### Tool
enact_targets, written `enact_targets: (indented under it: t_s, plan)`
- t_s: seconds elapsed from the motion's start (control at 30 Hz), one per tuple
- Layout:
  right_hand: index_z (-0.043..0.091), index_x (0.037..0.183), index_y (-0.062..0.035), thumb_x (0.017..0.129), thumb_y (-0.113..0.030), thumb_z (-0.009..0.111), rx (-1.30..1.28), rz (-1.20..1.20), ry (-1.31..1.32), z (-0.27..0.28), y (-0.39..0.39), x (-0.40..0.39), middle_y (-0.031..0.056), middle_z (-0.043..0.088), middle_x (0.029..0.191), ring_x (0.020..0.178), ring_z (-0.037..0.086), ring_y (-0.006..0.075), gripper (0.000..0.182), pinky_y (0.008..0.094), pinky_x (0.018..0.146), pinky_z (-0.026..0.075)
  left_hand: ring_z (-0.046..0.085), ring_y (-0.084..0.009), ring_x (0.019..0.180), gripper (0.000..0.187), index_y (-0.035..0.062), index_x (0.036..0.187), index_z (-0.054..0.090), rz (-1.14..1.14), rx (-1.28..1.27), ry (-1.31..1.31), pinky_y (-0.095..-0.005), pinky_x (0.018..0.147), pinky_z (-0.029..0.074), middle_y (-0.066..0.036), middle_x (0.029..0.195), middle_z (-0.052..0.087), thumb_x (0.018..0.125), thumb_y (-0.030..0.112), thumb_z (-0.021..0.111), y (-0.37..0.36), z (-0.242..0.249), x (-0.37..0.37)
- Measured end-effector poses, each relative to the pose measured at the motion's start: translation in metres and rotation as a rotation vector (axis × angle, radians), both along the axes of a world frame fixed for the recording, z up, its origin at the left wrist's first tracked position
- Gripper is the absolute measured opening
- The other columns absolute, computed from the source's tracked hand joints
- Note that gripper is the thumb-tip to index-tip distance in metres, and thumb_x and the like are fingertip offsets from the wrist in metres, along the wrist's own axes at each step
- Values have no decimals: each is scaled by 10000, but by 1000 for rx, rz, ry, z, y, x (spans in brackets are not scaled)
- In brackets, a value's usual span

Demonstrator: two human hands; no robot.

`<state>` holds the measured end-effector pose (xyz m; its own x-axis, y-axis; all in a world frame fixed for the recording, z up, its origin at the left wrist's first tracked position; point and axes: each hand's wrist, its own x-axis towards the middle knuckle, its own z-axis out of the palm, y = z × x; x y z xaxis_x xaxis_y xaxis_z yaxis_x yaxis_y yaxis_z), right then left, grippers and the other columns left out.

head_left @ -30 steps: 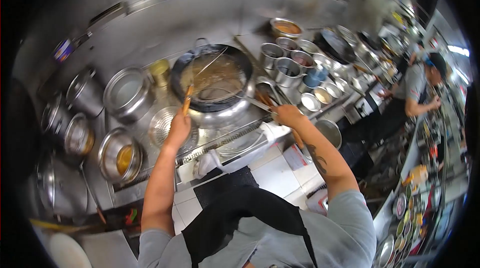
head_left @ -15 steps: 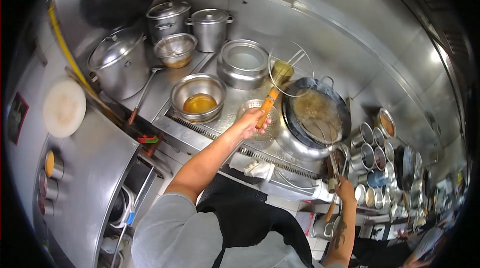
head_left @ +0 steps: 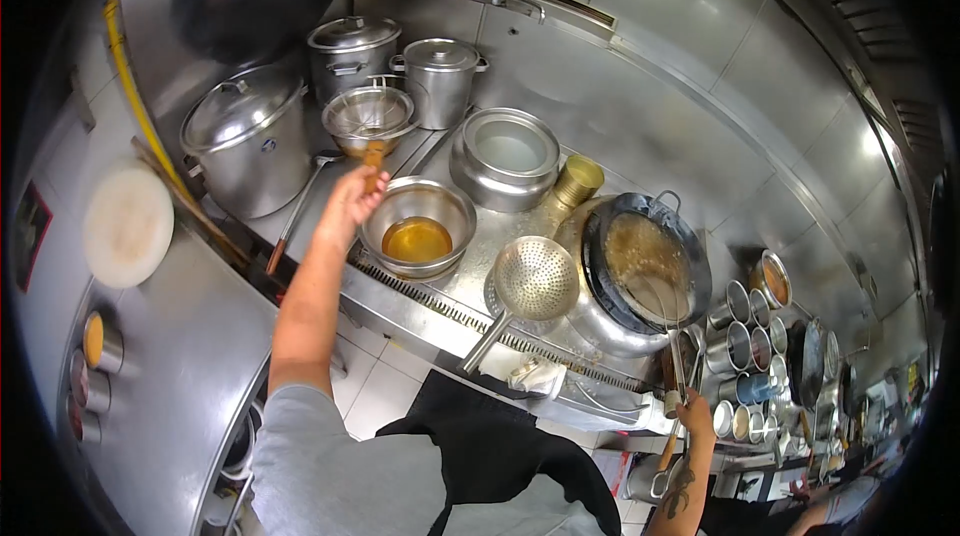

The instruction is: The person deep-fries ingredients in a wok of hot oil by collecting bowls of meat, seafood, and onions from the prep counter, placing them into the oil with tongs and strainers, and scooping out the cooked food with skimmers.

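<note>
My left hand (head_left: 356, 198) is closed round the wooden handle of a wire strainer (head_left: 370, 114), whose round head lies over a steel bowl at the back left. Below that, a larger steel bowl (head_left: 418, 236) holds yellow oil. At the right, my right hand (head_left: 692, 414) grips the handle of a wire skimmer (head_left: 655, 296), its head in the bubbling oil of a black wok (head_left: 600, 266). Between the large bowl and the wok rests a perforated ladle (head_left: 537, 278) with a steel handle.
Lidded steel pots (head_left: 245, 141) stand at the back left. A wide pot of liquid (head_left: 504, 158) and a gold tin (head_left: 579, 180) are behind the ladle. Several small containers (head_left: 738, 346) line the right side. A person's arm (head_left: 815, 514) shows at the lower right.
My left hand has moved left with the strainer, from near the wok to the back-left bowl. My right hand stays at the wok. The view has shifted slightly.
</note>
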<state>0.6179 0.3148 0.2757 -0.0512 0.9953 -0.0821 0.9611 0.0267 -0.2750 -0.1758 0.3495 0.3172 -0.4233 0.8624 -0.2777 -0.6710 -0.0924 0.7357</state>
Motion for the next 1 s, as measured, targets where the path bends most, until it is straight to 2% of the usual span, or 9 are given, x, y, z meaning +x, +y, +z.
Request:
enact_targets:
  t_s: [0.1,0.27,0.33,0.37,0.57,0.7,0.83,0.9,1.0]
  plan:
    - [562,1172,27,704,-166,663,82,88,-43,-15,5,9,229,642,754,725,645,368,516,417,669,501,603,-160,637,222,6,1067,536,-65,114,-14,-245,555,537,-133,873,645,885,132,530,39,-30,-99]
    - [562,1196,-28,708,-169,650,59,-15,-63,-46,11,16,235,644,899,836,638,360,516,425,732,502,616,-229,723,220,-15,1055,572,73,97,8,-318,651,563,-149,856,599,909,149,562,80,-150,-212]
    - [549,1207,-44,702,-153,642,116,14,-76,-60,10,24,241,632,924,858,619,391,526,446,757,497,618,-232,774,190,-19,1013,571,51,168,268,-322,711,557,-139,873,601,922,145,541,66,-180,-224]
    - [539,1215,-41,700,-135,630,135,18,-119,-52,7,14,259,627,955,875,616,404,531,453,774,494,619,-245,847,208,-22,1020,558,108,31,-15,-351,772,549,-139,910,601,929,162,523,64,-177,-232]
    - [399,1345,-50,730,-97,563,20,-150,-119,-21,13,-26,293,610,940,909,606,418,638,469,823,486,625,-268,879,721,30,1296,214,274,-218,-96,-394,741,550,-171,1075,572,835,412,617,19,-156,-164]
    - [446,1279,-29,806,-120,527,103,-189,-96,-36,15,-23,297,597,938,894,593,440,489,481,810,483,624,-202,739,432,81,1177,463,328,-110,18,-313,631,536,-92,948,625,865,362,568,-29,-160,-75]
    - [536,1039,13,862,-130,506,253,-116,-89,-14,12,-29,287,593,870,862,591,436,229,494,774,474,633,-168,660,281,72,1018,616,-364,-264,176,-303,574,530,-58,790,655,899,313,531,-93,-121,58]
    - [552,1004,21,863,-130,509,207,-86,-84,-3,16,-22,292,592,855,857,592,432,212,487,774,470,643,-194,780,368,49,1152,566,-721,-358,361,-324,666,530,-87,938,658,898,314,553,-110,-143,102]
    - [572,956,42,866,-135,515,186,-72,1,27,15,-19,302,592,859,871,586,435,207,471,783,460,625,-208,870,426,59,1208,525,-800,-439,449,-346,725,513,-93,1009,636,885,330,582,-120,-178,153]
